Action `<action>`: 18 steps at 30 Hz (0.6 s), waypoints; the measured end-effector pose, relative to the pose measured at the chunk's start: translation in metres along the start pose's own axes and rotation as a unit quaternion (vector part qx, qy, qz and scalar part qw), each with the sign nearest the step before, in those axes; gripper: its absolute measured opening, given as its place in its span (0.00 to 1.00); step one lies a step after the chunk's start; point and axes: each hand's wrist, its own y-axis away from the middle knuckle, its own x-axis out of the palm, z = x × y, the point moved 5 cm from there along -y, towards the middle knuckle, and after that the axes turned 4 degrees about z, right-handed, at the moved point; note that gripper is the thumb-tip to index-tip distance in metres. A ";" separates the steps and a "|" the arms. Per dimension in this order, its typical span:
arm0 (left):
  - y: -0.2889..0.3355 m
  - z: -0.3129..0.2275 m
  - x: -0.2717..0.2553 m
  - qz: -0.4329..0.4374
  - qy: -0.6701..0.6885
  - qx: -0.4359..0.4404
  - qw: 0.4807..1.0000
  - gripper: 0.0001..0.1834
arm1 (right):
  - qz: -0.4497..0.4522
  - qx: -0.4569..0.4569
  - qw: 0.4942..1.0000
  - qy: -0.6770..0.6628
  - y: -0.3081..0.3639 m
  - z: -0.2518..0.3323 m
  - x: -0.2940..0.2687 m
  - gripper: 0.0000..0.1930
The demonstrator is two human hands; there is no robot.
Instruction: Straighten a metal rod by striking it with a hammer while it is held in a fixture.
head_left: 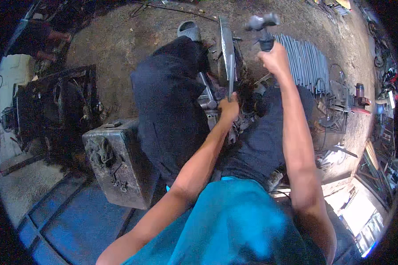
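My right hand [276, 59] is wrapped round the dark handle of a hammer [262, 22], raised at the upper middle right. The hammer's head is smeared by motion. Between my knees, my left hand [229, 109] is closed round the lower end of a thin grey metal rod [231, 77]. The rod points away from me and lies over or against a long, flat-faced metal bar [227, 42]; whether they touch I cannot tell. Below my left hand lie several loose metal pieces [210, 104], partly hidden by my hand and legs.
Many grey metal rods [303, 62] lie side by side beyond my right knee. A worn metal box [112, 163] stands by my left leg. Dark machinery [57, 101] is at the left, with another person's arm [48, 55] above it. Tools and scrap [336, 108] lie along the right.
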 end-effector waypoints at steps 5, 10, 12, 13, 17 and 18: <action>-0.012 0.009 -0.006 0.007 -0.032 -0.011 0.999 0.28 | -0.107 -0.008 0.983 -0.148 0.032 0.036 -0.012 0.12; -0.011 0.008 0.005 -0.013 -0.069 0.006 0.998 0.31 | 0.049 -0.005 0.993 0.109 0.030 -0.006 0.039 0.17; -0.012 -0.012 0.006 -0.014 -0.082 0.016 0.996 0.31 | -0.004 -0.073 0.996 0.058 0.012 0.016 0.022 0.16; -0.004 -0.001 -0.003 -0.018 -0.100 0.006 0.995 0.32 | -0.003 -0.080 0.997 0.017 0.017 0.040 0.013 0.15; -0.015 0.015 -0.008 0.008 -0.019 -0.014 1.000 0.31 | -0.095 -0.090 0.989 -0.072 0.034 0.085 -0.020 0.15; -0.017 0.015 -0.006 0.010 -0.016 -0.010 1.000 0.31 | -0.154 -0.122 0.975 -0.100 0.037 0.076 -0.017 0.16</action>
